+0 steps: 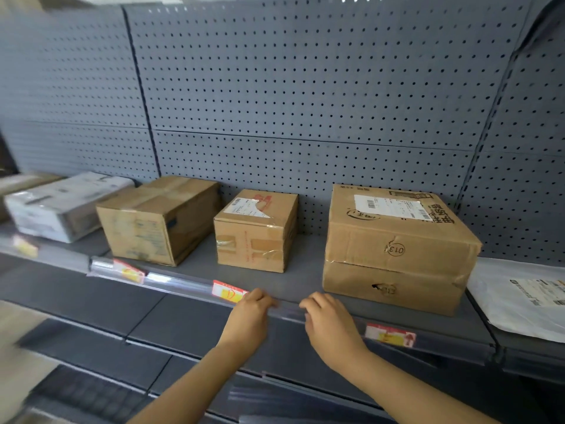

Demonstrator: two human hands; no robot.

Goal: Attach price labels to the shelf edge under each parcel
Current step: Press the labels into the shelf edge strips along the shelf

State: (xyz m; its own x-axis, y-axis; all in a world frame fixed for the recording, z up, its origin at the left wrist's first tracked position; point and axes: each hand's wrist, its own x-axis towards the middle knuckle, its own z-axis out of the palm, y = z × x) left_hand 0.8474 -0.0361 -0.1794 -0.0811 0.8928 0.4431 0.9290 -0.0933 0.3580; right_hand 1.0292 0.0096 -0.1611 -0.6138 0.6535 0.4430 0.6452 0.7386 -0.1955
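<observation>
now left hand (249,313) pinches strip (183,284) (right (331,324) too)

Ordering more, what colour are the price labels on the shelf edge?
Price labels: red and yellow, head view.

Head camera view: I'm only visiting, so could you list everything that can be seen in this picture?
pegboard back wall: one, grey, behind the shelf
shelf: one, grey, carrying the parcels
cardboard boxes: three, brown, in a row on the shelf
wrapped parcel: one, white, far left
mailer bag: one, white, lying flat at far right
label strip: one, clear, along the shelf's front edge
price labels: four, red and yellow, spaced along the front edge
left hand: one, fingers curled on the label strip, below the middle box
right hand: one, fingers curled on the strip, just right of the left hand
</observation>
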